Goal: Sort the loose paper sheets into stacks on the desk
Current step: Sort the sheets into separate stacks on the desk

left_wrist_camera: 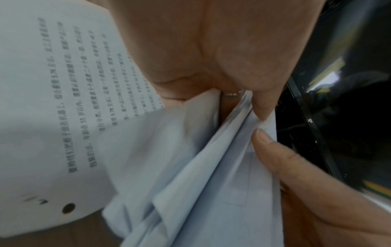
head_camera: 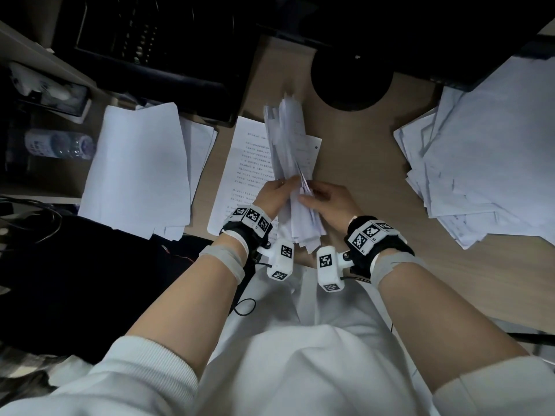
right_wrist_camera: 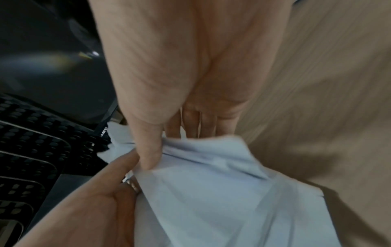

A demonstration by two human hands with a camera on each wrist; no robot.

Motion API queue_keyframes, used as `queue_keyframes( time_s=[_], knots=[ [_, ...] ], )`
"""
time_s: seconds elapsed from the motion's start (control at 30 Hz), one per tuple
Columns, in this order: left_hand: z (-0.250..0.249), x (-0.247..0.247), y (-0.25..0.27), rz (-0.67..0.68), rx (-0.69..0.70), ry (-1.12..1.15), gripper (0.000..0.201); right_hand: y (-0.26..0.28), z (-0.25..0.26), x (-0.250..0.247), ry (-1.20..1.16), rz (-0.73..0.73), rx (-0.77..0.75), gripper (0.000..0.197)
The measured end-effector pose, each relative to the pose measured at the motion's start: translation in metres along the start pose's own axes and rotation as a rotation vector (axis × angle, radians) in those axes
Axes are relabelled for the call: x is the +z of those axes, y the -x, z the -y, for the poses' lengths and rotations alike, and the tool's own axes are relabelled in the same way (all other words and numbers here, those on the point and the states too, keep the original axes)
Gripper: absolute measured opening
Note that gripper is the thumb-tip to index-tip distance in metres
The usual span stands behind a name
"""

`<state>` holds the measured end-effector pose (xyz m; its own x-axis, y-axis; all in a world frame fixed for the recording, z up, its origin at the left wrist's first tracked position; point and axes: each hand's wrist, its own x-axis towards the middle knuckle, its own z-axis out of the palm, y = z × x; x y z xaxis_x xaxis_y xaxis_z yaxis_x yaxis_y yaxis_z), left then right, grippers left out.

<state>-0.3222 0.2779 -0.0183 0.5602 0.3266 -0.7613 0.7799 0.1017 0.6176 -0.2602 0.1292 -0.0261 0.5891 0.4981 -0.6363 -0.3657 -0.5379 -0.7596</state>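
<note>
I see a thick bundle of loose sheets [head_camera: 289, 163], pale white, uneven at both ends, its far end fanned out and blurred. It is held up over the middle of the desk [head_camera: 369, 175], above a single printed sheet [head_camera: 240, 175] that lies flat near the front edge. A stack of blank sheets [head_camera: 141, 166] sits toward the desk's left edge, and a wider, messier pile [head_camera: 486, 163] spreads over the right side, reaching the right edge.

My left hand [head_camera: 274, 195] is curled round the bundle from the left, thumb on top. My right hand [head_camera: 327, 202] closes on it from the right, thumb pressing the top sheets and fingers underneath. Both hands hold the bundle near its lower half, close together, their thumbs nearly meeting.

The left wrist view shows what the head view cannot: rows of printed text on the flat sheet, a dark round dot near its corner, a ring on my left hand, and the right hand's fingertip [left_wrist_camera: 262, 137] pressing on a folded edge of the bundle. The right wrist view shows the right thumb [right_wrist_camera: 148, 150] pinching a creased corner of the sheets against the fingers, the ring beside it, and a dark perforated tray [right_wrist_camera: 31, 150] off to the left.
</note>
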Motion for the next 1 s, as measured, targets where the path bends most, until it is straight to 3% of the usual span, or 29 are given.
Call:
queue_keyframes(
  time_s=[0.1,0.33,0.47,0.53,0.6,0.7,0.8,0.87,1.0],
  knots=[
    [-0.007,0.004,0.002,-0.015,-0.022,0.026,0.064,0.002,0.000,-0.005,-0.003,-0.031,-0.018,0.028],
    [-0.002,0.007,0.002,-0.027,0.035,-0.136,0.040,0.007,-0.001,-0.015,-0.151,-0.035,0.034,0.030],
    [0.001,0.009,0.002,-0.043,0.037,-0.127,0.058,0.013,0.000,-0.018,-0.257,0.007,0.053,0.030],
    [0.002,0.011,0.003,-0.042,0.026,-0.115,0.053,0.015,0.000,-0.019,-0.286,0.012,0.048,0.032],
    [0.000,0.012,0.001,-0.061,0.003,-0.090,0.041,0.013,-0.001,-0.021,-0.209,0.017,0.029,0.030],
    [-0.002,0.015,-0.001,-0.102,-0.058,0.007,0.045,0.001,-0.008,-0.024,-0.019,-0.027,0.028,0.007],
    [-0.002,0.017,0.003,-0.067,-0.021,-0.137,0.041,-0.005,-0.011,-0.028,0.039,-0.080,0.058,0.022],
    [0.001,0.017,0.003,-0.121,0.000,-0.227,0.034,-0.006,-0.011,-0.032,0.065,-0.150,0.080,0.025],
    [-0.006,0.017,0.012,-0.179,-0.032,-0.120,0.027,-0.001,-0.014,-0.048,0.058,-0.298,0.171,0.031]
  ],
)
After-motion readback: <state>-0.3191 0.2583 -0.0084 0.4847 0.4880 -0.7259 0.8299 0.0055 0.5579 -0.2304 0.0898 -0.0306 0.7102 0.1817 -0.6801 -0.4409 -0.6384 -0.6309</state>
